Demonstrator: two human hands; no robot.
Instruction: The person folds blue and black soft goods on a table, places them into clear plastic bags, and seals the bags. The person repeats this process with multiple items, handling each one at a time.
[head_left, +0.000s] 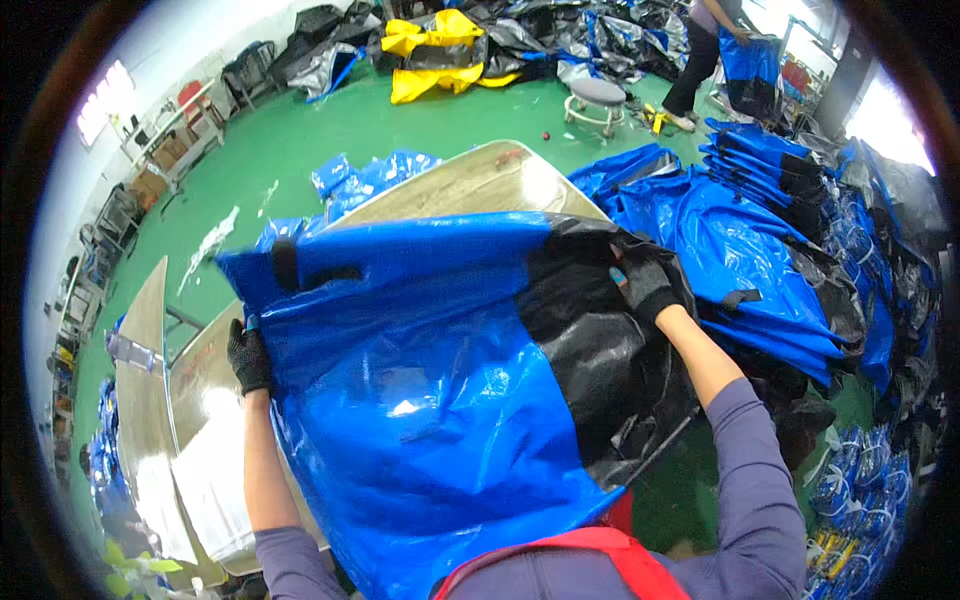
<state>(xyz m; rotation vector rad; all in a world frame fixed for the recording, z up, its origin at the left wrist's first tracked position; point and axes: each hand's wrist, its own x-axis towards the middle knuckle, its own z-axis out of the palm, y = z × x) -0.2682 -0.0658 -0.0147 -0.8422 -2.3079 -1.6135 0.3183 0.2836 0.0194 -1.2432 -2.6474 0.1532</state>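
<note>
A large, glossy blue and black tarpaulin piece (420, 350) spreads in front of me, mostly blue with a black section on its right. A short black strap (285, 263) sits near its upper left corner. At the left edge, my left hand (250, 358), in a black glove with bare fingertips, is closed on the material. My right hand (645, 283), gloved the same way, grips the black section near its upper right corner. Some fingers of both hands are hidden by the material or the glove. Beneath the tarpaulin lies a worn, pale tabletop (440, 190).
Blue and black tarpaulins (720, 240) are heaped at my right, with tied blue bundles (860, 480) below. A round stool (598, 95) stands on the green floor (290, 160). At the back right, a person (695, 60) handles a blue and black piece. Yellow sheets (435, 60) lie behind.
</note>
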